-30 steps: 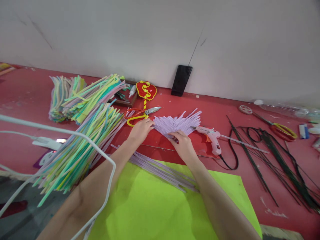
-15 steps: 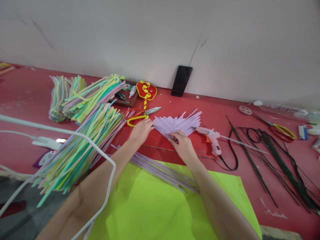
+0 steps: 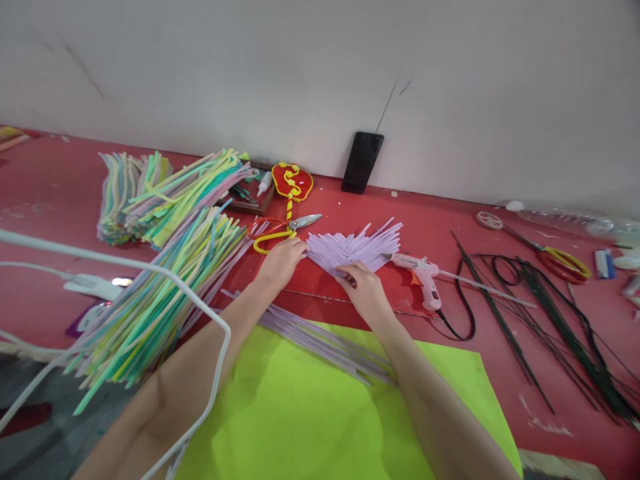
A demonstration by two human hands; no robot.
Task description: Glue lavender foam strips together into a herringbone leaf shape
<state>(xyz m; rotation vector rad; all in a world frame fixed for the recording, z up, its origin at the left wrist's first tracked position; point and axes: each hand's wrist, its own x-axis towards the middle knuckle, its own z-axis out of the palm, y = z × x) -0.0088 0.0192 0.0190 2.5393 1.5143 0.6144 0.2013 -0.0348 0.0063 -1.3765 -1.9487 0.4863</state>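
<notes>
A V-patterned piece made of lilac pipe cleaners [image 3: 350,250] lies on the red table, its strands fanning out toward the wall. My left hand [image 3: 284,259] is at the piece's left edge, fingers closed together, the tips partly hidden. At the lower edge, my right hand [image 3: 363,281] pinches the piece between thumb and fingers. Just right of it rests a pink hot glue gun [image 3: 423,277], nozzle toward the piece, with a glue stick out of its back. Scissors with red and yellow handles [image 3: 287,230] lie beyond my left hand. Loose lilac pipe cleaners [image 3: 320,347] lie below my hands.
Bundles of multicoloured pipe cleaners [image 3: 165,300] fill the left side, with a white cable [image 3: 220,360] crossing in front. A phone [image 3: 363,162] leans on the wall. Green stems [image 3: 550,307] and second scissors [image 3: 563,263] lie at right. A yellow-green sheet [image 3: 320,420] covers the near edge.
</notes>
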